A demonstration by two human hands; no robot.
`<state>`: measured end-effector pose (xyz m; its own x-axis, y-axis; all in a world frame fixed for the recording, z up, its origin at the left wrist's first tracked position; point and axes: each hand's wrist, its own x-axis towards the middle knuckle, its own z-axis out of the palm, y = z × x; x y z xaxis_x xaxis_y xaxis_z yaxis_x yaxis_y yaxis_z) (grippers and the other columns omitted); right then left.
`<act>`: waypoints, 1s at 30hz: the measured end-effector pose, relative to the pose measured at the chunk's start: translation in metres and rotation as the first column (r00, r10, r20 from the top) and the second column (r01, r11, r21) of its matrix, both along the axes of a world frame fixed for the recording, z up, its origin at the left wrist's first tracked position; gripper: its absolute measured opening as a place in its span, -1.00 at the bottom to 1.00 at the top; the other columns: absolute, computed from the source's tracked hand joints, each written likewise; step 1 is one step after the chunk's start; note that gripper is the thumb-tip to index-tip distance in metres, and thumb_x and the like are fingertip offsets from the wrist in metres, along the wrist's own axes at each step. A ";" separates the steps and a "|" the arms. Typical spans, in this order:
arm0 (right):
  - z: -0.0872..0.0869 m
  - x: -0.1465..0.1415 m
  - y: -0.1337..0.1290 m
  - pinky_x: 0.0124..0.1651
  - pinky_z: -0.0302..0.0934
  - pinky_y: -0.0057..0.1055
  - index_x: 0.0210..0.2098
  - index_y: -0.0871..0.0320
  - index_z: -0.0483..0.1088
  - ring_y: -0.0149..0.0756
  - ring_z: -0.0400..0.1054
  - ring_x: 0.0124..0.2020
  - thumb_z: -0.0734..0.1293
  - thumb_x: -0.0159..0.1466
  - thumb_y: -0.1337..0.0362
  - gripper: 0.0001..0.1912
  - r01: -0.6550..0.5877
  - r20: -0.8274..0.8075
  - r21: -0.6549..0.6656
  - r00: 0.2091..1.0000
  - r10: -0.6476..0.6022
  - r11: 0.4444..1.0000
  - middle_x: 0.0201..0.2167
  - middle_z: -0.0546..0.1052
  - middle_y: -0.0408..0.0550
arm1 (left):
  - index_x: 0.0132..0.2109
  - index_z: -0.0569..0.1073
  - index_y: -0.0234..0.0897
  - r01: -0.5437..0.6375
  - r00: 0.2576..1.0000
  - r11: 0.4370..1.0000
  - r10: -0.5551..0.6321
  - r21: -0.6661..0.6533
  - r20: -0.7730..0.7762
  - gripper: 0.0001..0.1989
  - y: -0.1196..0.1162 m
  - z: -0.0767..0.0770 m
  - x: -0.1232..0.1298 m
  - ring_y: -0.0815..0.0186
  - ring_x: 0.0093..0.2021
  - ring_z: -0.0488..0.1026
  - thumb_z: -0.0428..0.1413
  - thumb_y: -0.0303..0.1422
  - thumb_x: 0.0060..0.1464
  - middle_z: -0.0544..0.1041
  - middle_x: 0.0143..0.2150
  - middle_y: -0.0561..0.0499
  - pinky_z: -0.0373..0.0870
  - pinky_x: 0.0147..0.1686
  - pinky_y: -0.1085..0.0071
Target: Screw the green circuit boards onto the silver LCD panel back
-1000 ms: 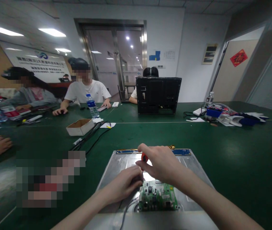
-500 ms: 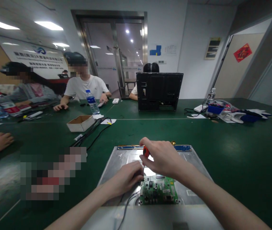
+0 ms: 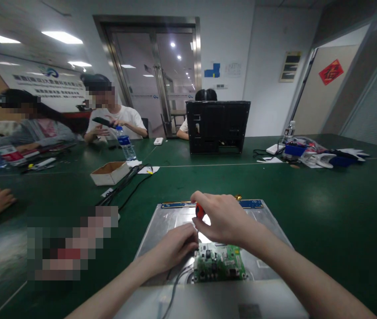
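My right hand point(image 3: 225, 218) is closed round the orange and black handle of a screwdriver point(image 3: 200, 212), which stands nearly upright with its shaft pointing down. My left hand point(image 3: 178, 244) rests just left of it, fingers curled close to the lower end of the shaft; whatever they pinch is hidden. Below the hands lies a green circuit board point(image 3: 220, 264), near whose upper left corner the screwdriver points. The board sits on the metal back of a flat display panel point(image 3: 151, 230). A narrow blue board strip point(image 3: 253, 204) runs along the panel's far edge.
A thin cable point(image 3: 174, 292) runs from the board's left side toward me. To the left are an open cardboard box point(image 3: 109, 173), black cables point(image 3: 125, 186) and a water bottle point(image 3: 126, 145). A black monitor casing point(image 3: 218, 127) stands opposite. Other people sit around the table.
My view has turned slightly to the right. Both hands keep nearly the same pose at the board. Across the table, a person in a white shirt has raised a dark, flat object.
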<state>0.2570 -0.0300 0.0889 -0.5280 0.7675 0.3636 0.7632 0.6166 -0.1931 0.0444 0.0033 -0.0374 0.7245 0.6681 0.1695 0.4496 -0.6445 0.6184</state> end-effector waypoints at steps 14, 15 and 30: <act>-0.003 0.002 0.002 -0.44 -0.15 -0.39 -0.06 0.15 0.33 -0.25 0.45 -0.40 0.30 0.23 0.32 -0.74 -0.025 -0.036 -0.013 0.999 0.024 1.000 -0.28 0.63 -0.06 | -0.17 0.39 -0.24 0.000 1.000 0.998 0.000 -0.059 -0.013 -0.95 -0.002 0.006 -0.001 0.20 -0.23 0.39 0.03 -0.43 0.26 0.51 -0.18 -0.03 0.31 -0.22 0.33; -0.003 0.002 0.002 -0.44 -0.15 -0.39 -0.06 0.15 0.33 -0.25 0.45 -0.40 0.30 0.24 0.32 -0.74 -0.026 -0.032 -0.013 0.999 0.025 1.000 -0.28 0.63 -0.05 | -0.17 0.39 -0.24 0.000 1.000 0.998 -0.001 -0.063 -0.007 -0.95 -0.002 0.005 -0.001 0.20 -0.22 0.39 0.03 -0.43 0.26 0.51 -0.17 -0.04 0.32 -0.21 0.32; -0.001 0.001 -0.001 -0.43 -0.11 -0.38 0.04 0.12 0.33 -0.18 0.53 -0.35 0.36 0.32 0.23 -0.69 -0.030 -0.011 -0.034 0.999 0.030 0.999 -0.28 0.68 -0.09 | -0.18 0.40 -0.23 0.016 1.000 0.999 -0.015 -0.034 0.019 -0.91 -0.005 0.013 0.001 0.20 -0.21 0.41 0.04 -0.49 0.21 0.50 -0.16 -0.01 0.34 -0.18 0.32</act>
<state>0.2577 -0.0312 0.0881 -0.5474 0.7634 0.3429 0.7423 0.6321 -0.2223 0.0455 -0.0019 -0.0245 0.7319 0.6623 0.1603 0.4280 -0.6299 0.6481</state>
